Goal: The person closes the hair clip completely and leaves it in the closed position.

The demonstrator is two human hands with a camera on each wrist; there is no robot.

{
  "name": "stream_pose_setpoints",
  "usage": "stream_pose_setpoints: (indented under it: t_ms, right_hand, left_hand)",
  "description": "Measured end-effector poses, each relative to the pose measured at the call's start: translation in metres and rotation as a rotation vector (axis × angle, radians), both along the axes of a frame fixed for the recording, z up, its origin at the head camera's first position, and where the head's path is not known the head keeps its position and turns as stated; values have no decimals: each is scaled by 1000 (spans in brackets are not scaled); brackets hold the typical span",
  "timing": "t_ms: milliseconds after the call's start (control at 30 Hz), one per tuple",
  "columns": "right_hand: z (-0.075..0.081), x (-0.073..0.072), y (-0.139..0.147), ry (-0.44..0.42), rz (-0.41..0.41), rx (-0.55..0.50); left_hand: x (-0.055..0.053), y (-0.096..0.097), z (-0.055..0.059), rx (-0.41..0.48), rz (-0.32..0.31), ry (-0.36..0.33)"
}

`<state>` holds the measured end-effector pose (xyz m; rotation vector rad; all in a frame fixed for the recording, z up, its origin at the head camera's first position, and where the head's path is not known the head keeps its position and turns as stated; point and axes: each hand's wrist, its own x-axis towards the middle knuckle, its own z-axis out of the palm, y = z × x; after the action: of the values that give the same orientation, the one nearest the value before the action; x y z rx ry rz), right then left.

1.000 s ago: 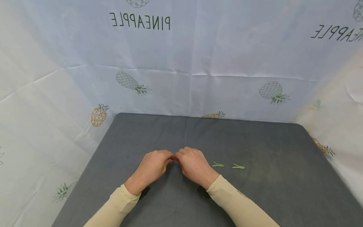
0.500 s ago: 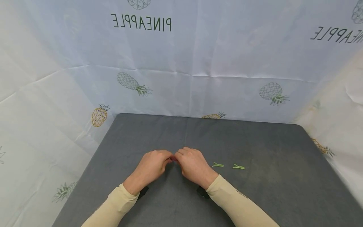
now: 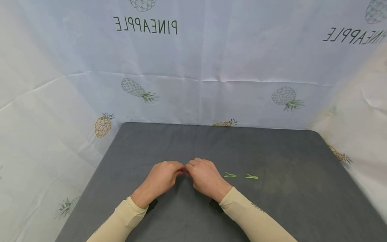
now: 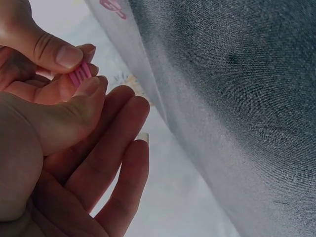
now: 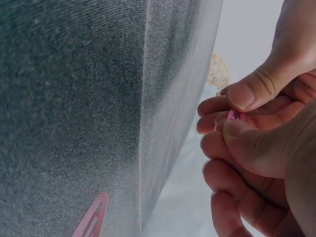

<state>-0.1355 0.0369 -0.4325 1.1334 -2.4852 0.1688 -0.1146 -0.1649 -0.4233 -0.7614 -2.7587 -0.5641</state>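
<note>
Just left of the middle of the table, both hands meet fingertip to fingertip over a small pink hair clip (image 4: 80,74). My left hand (image 3: 163,176) pinches it between thumb and fingers, and its other fingers extend loosely in the left wrist view. From the other side, my right hand (image 3: 206,176) pinches the same clip. Fingers cover most of it; only a slotted pink part (image 5: 236,115) shows between the thumbs. Two more snap hair clips lie right of my right hand: a nearer clip (image 3: 230,174) and a farther clip (image 3: 251,176), both yellow-green in the head view.
The dark grey table (image 3: 287,201) has rounded far corners. White cloth (image 3: 187,50) with pineapple prints hangs behind and at both sides. In the right wrist view, a loose snap clip (image 5: 93,217) on the table looks pink, unlike the head view's colours.
Both hands stay together on the clip, with hardly any movement. The head view has shifted slightly, so the cloth and loose clips appear a little farther left.
</note>
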Motion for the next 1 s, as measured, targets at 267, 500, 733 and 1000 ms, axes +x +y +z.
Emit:
stream_pose_setpoints:
  t_ms: [267,500,733,1000]
  right_hand:
    - [0,0,1,-1,13,2]
    - [-2,0,3,-3,12,-1]
    - [-2,-1,4,-4,19,-11]
    - [-1,-1,6,-19,16,-29]
  left_hand:
    - [-2,0,-1,-2,-21,-10]
    - [-2,2,-2,-6,-24,-10]
    - [-3,3,-2,-16,-20,-1]
    - [-5,5,-1,-27,-16,11]
